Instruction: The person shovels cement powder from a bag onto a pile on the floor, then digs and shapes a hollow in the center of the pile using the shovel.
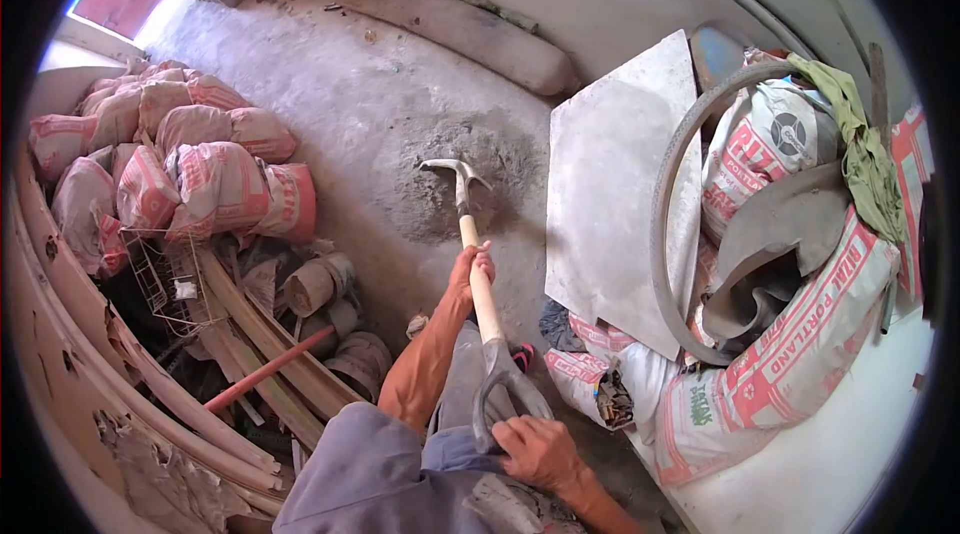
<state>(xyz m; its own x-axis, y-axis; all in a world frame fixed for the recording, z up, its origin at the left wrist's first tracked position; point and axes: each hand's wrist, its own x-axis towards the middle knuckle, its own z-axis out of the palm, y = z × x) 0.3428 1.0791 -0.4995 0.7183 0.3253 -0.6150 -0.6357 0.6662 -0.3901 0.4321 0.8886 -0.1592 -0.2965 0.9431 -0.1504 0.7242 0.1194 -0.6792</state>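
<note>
A shovel (482,296) with a pale wooden shaft and a metal D-shaped grip runs away from my body. My left hand (470,269) is wrapped round the middle of its shaft. Close to my waist, my right hand (540,452) is closed on the D-shaped grip. The shovel's metal head (462,179) is at a low heap of grey powdery mix (420,196) on the concrete floor. Whether the head touches the heap or hangs just above it, I cannot tell.
Filled cement bags (225,179) are stacked at the left, with planks (270,334), a wire rack (165,279) and buckets (305,289) nearer. To the right lean a pale board (620,194), a tyre (665,194) and more bags (780,349). A long grey object (460,29) lies along the far wall.
</note>
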